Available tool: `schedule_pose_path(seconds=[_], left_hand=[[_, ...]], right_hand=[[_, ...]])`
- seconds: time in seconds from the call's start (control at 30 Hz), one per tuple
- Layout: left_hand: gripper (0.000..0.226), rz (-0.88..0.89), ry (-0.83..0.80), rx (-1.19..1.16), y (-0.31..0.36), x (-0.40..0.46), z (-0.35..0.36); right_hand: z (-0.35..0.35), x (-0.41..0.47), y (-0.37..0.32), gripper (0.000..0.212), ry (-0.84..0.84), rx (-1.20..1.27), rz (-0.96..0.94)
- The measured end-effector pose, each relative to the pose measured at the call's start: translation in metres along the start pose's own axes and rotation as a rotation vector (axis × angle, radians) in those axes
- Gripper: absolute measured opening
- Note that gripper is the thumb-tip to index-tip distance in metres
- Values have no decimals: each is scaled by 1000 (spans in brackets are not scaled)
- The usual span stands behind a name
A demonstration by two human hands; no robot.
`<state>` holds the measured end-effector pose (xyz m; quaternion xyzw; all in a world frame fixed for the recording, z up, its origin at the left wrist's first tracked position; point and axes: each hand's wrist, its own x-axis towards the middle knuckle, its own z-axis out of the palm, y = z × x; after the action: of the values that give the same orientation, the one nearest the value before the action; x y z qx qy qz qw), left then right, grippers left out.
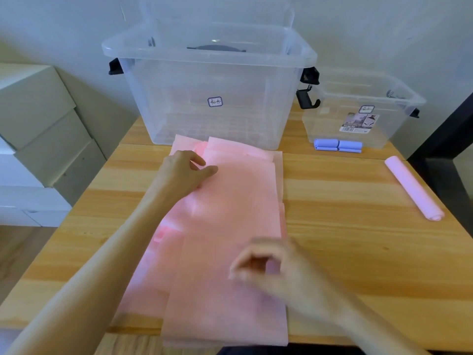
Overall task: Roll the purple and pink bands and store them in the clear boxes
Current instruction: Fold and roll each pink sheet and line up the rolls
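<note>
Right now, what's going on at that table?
A person is working on a flat pink band spread down the table. The left hand touches its far end; the right hand is blurred above the near part. One pink roll and a purple roll lie outside the two clear boxes.

matt pink bands (230,226), wood table (358,226)
</note>
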<state>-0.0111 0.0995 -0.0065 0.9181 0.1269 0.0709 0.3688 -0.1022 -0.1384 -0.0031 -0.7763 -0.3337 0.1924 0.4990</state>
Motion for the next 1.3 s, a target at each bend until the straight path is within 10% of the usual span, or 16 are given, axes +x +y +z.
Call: schedule_pose_path(seconds=[0.23,0.4,0.73,1.3], left_hand=[[20,8,55,-1,-2,32,14],[7,177,82,-35,-4,25,14],[17,389,27,-360,-7,-50,-25],[33,207,85,-577,8,-78,-44]], right_hand=[[-61,91,59,10,704,-266,19],[-79,125,90,35,560,-560,102],[-49,46,33,14,557,-196,-136],[-28,17,1,11,577,32,-212]])
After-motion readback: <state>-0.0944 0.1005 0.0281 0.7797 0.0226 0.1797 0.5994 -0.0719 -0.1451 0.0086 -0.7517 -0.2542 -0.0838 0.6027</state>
